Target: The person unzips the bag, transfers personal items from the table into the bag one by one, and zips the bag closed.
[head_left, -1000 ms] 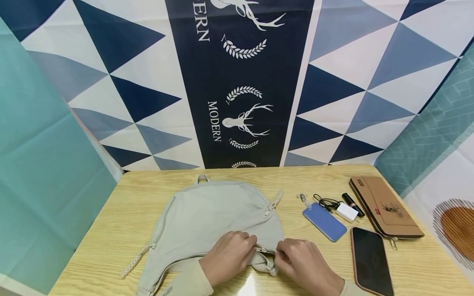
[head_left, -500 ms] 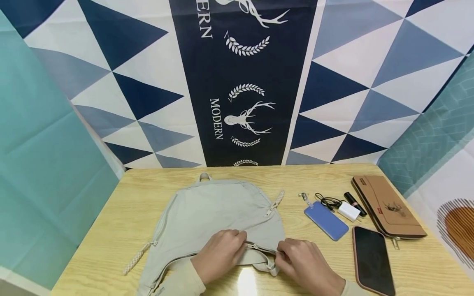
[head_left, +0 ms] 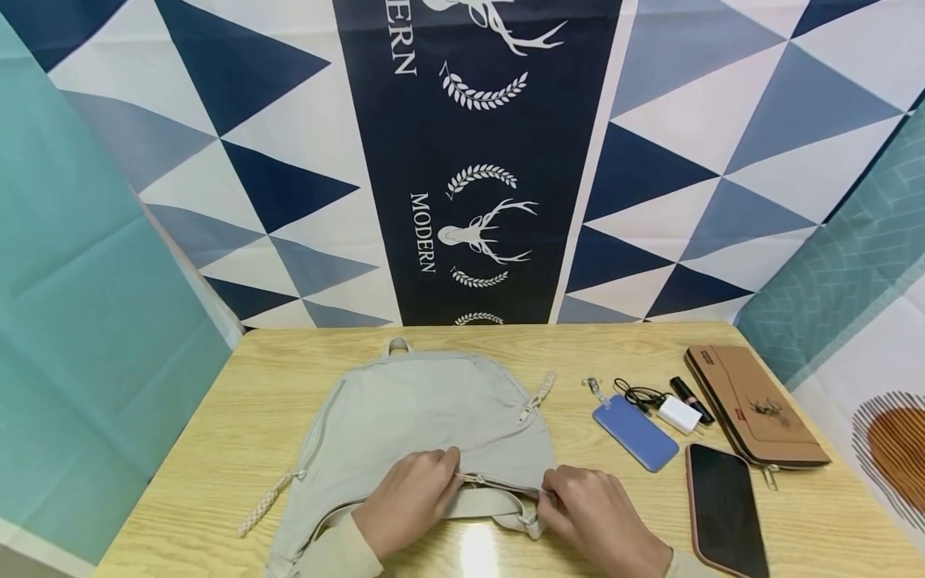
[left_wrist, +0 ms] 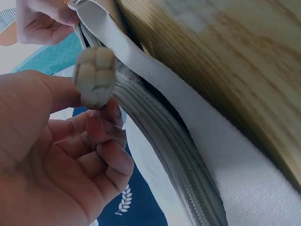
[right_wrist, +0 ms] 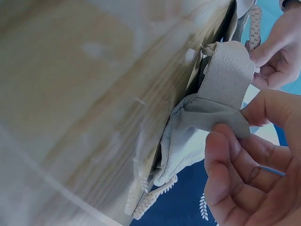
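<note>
A light grey backpack [head_left: 426,417] lies flat on the wooden table [head_left: 231,433], its near edge toward the person. From the head view the left hand [head_left: 408,502] sits on the zipper line and the right hand [head_left: 588,510] on the bag's right corner, but the grips are hidden. The left wrist view shows it: thumb and forefinger of the left hand pinch the braided zipper pull [left_wrist: 95,75] beside the grey zipper track [left_wrist: 174,155]. The right wrist view shows the right hand's thumb and fingers pinching the bag's fabric corner [right_wrist: 216,117] just below a woven strap [right_wrist: 228,70]. Only the head view shows 1 black phone [head_left: 725,507], a blue card holder [head_left: 634,432], a white charger [head_left: 679,413] and a brown wallet [head_left: 755,416] to the right.
</note>
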`<state>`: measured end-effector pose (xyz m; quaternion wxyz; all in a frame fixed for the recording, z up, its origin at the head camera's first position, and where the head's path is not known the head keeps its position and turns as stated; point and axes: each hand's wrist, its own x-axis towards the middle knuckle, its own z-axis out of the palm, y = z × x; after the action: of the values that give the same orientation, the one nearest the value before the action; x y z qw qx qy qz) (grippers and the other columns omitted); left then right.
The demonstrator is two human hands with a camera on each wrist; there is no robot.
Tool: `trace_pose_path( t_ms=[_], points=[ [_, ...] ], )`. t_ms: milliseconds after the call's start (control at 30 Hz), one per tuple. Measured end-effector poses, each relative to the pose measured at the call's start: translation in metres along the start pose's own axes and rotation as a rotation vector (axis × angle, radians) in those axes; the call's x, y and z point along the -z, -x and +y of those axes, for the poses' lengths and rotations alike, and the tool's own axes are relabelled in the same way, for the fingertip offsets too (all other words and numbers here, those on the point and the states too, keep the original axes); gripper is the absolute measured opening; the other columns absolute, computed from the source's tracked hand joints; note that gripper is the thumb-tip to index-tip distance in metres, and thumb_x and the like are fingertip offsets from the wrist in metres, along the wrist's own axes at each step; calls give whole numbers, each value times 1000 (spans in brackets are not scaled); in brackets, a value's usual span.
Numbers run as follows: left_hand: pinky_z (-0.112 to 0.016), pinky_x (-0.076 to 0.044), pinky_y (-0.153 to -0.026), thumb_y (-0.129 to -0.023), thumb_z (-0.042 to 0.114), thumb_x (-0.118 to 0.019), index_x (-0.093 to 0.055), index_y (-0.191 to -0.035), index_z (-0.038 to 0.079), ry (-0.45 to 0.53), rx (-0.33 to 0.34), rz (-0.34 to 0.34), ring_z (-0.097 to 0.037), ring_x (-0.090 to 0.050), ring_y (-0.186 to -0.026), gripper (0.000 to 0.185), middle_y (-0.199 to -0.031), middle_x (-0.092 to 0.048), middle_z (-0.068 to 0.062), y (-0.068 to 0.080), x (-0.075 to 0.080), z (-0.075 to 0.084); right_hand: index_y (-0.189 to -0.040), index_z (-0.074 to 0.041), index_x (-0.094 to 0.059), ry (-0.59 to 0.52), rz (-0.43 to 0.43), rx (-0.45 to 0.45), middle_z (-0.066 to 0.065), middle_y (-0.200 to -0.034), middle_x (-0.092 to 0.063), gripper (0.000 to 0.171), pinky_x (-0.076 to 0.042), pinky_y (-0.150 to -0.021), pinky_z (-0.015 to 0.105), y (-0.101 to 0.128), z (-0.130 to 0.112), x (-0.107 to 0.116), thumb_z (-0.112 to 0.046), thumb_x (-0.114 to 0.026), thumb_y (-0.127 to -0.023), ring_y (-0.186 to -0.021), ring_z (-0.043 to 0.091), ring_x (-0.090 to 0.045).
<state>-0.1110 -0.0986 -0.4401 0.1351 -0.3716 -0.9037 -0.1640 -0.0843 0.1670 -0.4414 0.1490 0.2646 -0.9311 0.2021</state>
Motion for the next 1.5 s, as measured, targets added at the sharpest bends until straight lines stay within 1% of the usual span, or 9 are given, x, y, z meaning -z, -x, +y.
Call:
trace_pose_path(
  t_ms=[233,433,600,800,967,1100,1267,1500],
  points=[
    [-19,-41,-50,-96,14,-67,-53,-84,10,11,17,-35,-2,-45,-54,19,-64,-49,6,3,7,-5,-63,-28,-45,14,-9,-10,-21,-59,-30,37,-26,-45,17,-1,-1,-1,-11,-73,-79,-49,-6,-28],
    [-17,-40,-50,-96,12,-65,-56,-89,7,44,29,-62,-1,-44,-54,13,-63,-48,7,7,12,-10,-63,-28,-44,31,-15,-20,-20,-59,-30,37,-26,-44,17,0,-2,0,-12,-74,-79,-49,-6,-28],
    [-15,-38,-49,-97,11,-64,-55,-88,8,87,55,-97,1,-41,-53,13,-63,-48,7,10,16,-12,-63,-28,-44,41,-5,-8,-20,-59,-30,37,-25,-44,17,0,-1,-1,-12,-74,-78,-49,-6,-27],
    [-15,-38,-50,-97,12,-65,-51,-83,12,88,67,-118,2,-40,-52,20,-63,-49,8,16,20,-20,-63,-27,-44,65,14,8,-19,-59,-30,37,-24,-43,17,-1,1,-1,-11,-74,-78,-50,-5,-27],
    [-15,-38,-49,-97,12,-66,-51,-82,12,99,93,-148,2,-41,-52,21,-62,-49,8,25,25,-26,-63,-27,-43,72,7,6,-19,-59,-30,37,-24,-42,17,0,1,-2,-11,-73,-78,-49,-5,-26],
    [-15,-38,-48,-97,12,-65,-52,-83,12,107,109,-150,2,-40,-51,20,-62,-48,8,32,28,-29,-63,-27,-43,70,-7,0,-19,-58,-30,37,-24,-42,17,1,1,-2,-12,-73,-78,-49,-5,-26],
    [-16,-37,-47,-97,13,-65,-52,-82,12,110,148,-150,2,-39,-52,20,-63,-47,9,41,33,-33,-63,-27,-44,68,-17,-6,-18,-58,-30,36,-25,-42,17,2,1,-2,-12,-73,-79,-49,-4,-26],
    [-17,-37,-47,-95,12,-68,-52,-83,13,108,183,-139,2,-37,-52,20,-64,-47,10,54,42,-41,-62,-26,-43,80,-10,-4,-18,-58,-30,37,-24,-41,17,2,1,-3,-12,-74,-78,-48,-5,-26]
  ],
)
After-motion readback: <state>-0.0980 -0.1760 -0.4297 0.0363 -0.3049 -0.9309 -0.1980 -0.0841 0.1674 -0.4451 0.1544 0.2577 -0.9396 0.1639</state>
